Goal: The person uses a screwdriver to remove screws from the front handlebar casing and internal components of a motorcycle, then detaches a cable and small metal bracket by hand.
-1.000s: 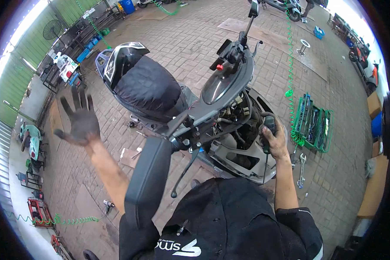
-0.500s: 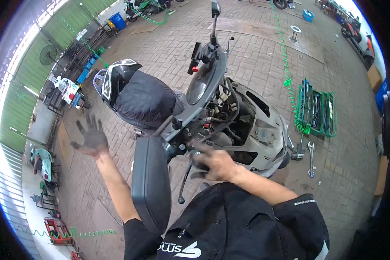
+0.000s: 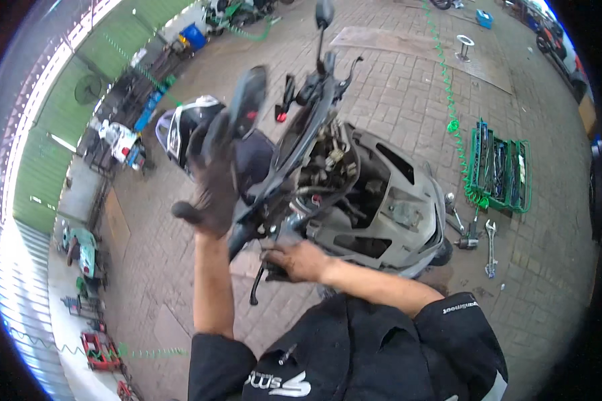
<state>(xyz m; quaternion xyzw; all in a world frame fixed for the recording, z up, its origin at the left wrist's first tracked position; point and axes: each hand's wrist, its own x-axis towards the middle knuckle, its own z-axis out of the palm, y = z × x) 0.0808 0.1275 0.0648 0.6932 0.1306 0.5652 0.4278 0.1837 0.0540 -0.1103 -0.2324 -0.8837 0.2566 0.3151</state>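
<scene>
All visible fingers of our left hand [image 3: 214, 177] spread wide, grasping nothing, with the blurred mirror [image 3: 249, 97] just beside their tips, contact unclear. Our right hand [image 3: 297, 259] curls its fingers near the handlebar [image 3: 246, 230]; its hold we cannot tell. Beyond those fingers sits the scooter [image 3: 405, 210]; below them, our black shirt [image 3: 381, 361] carries white lettering [image 3: 295, 386].

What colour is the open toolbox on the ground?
The toolbox is green; best seen in the head view.

black shirt [image 3: 381, 361] bears white lettering [image 3: 264, 381] — chest and right sleeve [image 3: 468, 337].
</scene>
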